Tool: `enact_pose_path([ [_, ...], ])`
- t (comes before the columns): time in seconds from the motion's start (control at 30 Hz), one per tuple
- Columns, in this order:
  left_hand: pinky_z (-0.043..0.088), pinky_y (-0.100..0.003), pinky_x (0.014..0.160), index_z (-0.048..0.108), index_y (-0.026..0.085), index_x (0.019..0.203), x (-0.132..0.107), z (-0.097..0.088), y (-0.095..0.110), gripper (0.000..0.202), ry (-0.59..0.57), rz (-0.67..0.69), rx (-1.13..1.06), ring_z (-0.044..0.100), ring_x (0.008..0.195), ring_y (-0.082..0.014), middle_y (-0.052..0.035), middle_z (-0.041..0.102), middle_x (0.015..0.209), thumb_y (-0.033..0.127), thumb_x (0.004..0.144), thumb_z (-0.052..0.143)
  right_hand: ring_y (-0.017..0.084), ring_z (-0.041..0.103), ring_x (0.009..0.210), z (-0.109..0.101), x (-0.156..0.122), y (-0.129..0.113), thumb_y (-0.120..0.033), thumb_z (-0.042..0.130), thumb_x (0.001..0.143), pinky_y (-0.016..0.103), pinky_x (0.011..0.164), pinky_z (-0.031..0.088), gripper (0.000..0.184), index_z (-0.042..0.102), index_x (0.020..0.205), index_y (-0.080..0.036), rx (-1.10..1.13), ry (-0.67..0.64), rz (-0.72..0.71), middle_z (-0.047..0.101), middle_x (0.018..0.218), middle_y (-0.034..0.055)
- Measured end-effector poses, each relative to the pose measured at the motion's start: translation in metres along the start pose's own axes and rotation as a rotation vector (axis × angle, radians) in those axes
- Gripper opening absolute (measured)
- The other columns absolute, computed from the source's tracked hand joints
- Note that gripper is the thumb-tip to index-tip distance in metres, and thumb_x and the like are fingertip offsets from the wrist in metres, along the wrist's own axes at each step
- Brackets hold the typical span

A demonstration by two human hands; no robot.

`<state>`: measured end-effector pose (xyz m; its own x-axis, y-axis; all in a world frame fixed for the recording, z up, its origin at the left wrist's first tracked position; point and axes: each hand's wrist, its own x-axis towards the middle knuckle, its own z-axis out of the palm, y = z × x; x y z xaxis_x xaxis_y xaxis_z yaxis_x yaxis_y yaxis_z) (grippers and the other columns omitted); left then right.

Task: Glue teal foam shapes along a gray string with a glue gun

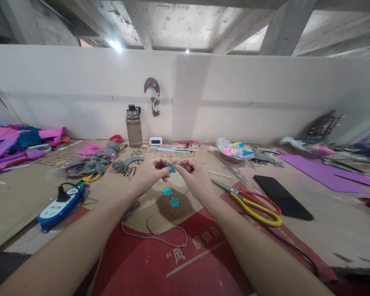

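My left hand [156, 172] and my right hand [191, 172] meet over the middle of the table, fingertips pinched. Between them is a small teal flower-shaped cutout [172, 168], its edges partly covered by the fingers. My left thumb and forefinger grip it on one side; those of my right hand close at its other side, and whether they also hold string I cannot make out. Just below lie a brighter teal cutout [167, 192] and another teal cutout [174, 202]. A loose grey string [160, 236] curls nearer to me on the red and brown board [135, 263].
Scissors with red and yellow handles [255, 205] and a black phone [282, 197] lie right. Left are a blue and white power strip [61, 207] and grey felt pieces [92, 162]. A bottle [133, 127], small clock [156, 141] and bowl of scraps [234, 151] stand behind.
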<state>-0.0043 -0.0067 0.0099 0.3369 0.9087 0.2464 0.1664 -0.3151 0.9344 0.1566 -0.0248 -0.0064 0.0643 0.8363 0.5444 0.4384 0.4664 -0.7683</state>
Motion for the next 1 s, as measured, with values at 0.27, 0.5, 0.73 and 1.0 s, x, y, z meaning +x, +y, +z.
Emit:
enact_pose_path([
  [0.27,0.045,-0.024,0.054,0.059,0.013,0.081,-0.0007,0.0004,-0.0001,0.018,-0.007,-0.007,0.011,0.054,0.051,-0.0095,0.0001,0.059,0.061,0.029,0.073,0.061,0.010,0.035,0.055,-0.0006,-0.0002,-0.0003,-0.035,0.058,0.076,0.024,0.055,0.030,0.018,0.065,0.077,-0.018,0.001,-0.004,-0.005,0.037,0.057,-0.0048],
  [0.5,0.044,-0.023,0.053,0.059,0.014,0.078,-0.0008,0.0007,0.0010,0.017,-0.001,-0.010,0.009,0.053,0.049,-0.0089,0.0007,0.059,0.059,0.029,0.072,0.062,0.010,0.035,0.055,-0.0003,0.0001,-0.0018,-0.033,0.058,0.076,0.024,0.055,0.030,0.017,0.065,0.076,-0.018,0.006,-0.013,0.001,0.037,0.057,-0.0048],
  [0.73,0.048,-0.025,0.054,0.061,0.013,0.088,-0.0013,0.0007,0.0011,0.023,-0.041,-0.028,-0.040,0.056,0.053,-0.0107,-0.0013,0.061,0.065,0.029,0.072,0.063,0.010,0.035,0.054,0.0000,-0.0003,-0.0012,-0.033,0.058,0.076,0.024,0.054,0.030,0.017,0.065,0.076,-0.018,0.010,-0.011,0.002,0.039,0.057,-0.0045],
  [1.0,0.046,-0.025,0.053,0.061,0.013,0.083,-0.0015,0.0011,-0.0002,0.022,-0.024,-0.033,0.001,0.056,0.051,-0.0109,-0.0024,0.062,0.062,0.033,0.073,0.062,0.011,0.036,0.055,0.0015,-0.0007,0.0001,-0.034,0.058,0.075,0.024,0.055,0.031,0.017,0.065,0.076,-0.018,-0.001,-0.006,-0.028,0.038,0.056,-0.0046],
])
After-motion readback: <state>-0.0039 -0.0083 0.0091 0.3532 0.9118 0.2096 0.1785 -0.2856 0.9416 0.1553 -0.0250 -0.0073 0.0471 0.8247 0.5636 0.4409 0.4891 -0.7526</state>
